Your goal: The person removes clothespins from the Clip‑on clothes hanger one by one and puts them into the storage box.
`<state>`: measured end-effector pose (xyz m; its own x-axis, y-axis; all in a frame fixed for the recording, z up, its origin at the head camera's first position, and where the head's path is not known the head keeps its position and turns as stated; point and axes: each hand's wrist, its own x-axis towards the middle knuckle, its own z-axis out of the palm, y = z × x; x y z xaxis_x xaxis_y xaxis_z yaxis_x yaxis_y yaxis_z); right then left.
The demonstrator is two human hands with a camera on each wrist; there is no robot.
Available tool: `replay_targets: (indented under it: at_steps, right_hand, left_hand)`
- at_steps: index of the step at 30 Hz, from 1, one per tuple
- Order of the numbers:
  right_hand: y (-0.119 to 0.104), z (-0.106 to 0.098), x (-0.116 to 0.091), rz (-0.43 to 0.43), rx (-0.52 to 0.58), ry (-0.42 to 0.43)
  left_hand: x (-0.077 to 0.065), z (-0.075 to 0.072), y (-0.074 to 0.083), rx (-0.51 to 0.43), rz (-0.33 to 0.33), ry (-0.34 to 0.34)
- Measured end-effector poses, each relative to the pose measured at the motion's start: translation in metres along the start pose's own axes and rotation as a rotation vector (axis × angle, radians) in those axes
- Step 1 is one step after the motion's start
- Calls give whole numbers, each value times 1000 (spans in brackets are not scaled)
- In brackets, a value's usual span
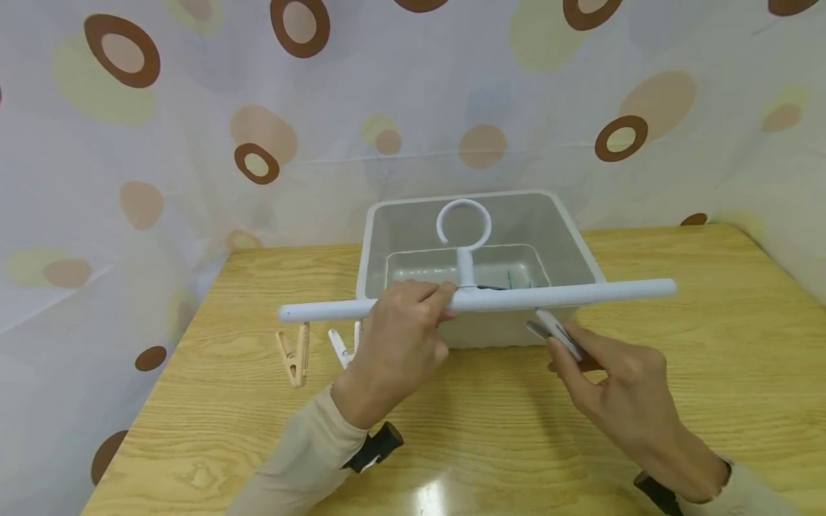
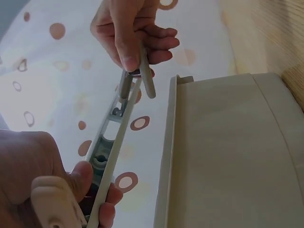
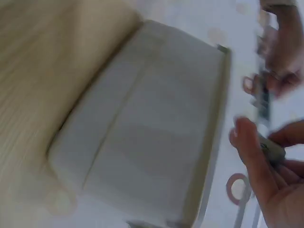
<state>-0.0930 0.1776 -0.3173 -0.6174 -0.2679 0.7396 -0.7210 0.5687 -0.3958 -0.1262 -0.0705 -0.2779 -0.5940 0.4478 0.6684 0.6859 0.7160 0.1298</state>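
My left hand (image 1: 400,344) grips a white clip hanger (image 1: 555,294) near the middle of its long bar, just left of the upright hook (image 1: 464,265). Under the right half of the bar, my right hand (image 1: 622,390) pinches a grey-white clip (image 1: 560,335) between thumb and fingers. One end of that clip is right at the bar's underside. In the left wrist view the bar's hollow underside (image 2: 100,159) shows small fittings along it. Below the bar's left part are a beige clip (image 1: 295,358) and a white clip (image 1: 342,347), the latter partly hidden by my left hand.
Behind the hanger, a light grey plastic bin (image 1: 477,330) stands on the wood-grain table (image 1: 490,430), with small things inside it. A curtain (image 1: 419,93) with brown and yellow circles hangs at the back and sides.
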Motion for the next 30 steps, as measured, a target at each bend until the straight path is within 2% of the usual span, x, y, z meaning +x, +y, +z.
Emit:
replay_targets:
  at_steps: [4, 8, 12, 25, 30]
  right_hand:
    - [5, -20, 2, 9, -45, -23]
    - [5, -27, -3, 3, -129, -48]
    - [-2, -25, -6, 1, -139, -56]
    - [-11, -30, -7, 31, -100, -107]
    - [-9, -30, -11, 12, -80, -115]
  left_hand:
    - [-1, -2, -6, 27, 5, 49]
    - [0, -5, -9, 5, 22, 103]
    - [4, -5, -5, -34, 52, 86]
    - [0, -1, -2, -22, 31, 25]
    - [-1, 0, -2, -32, 29, 16]
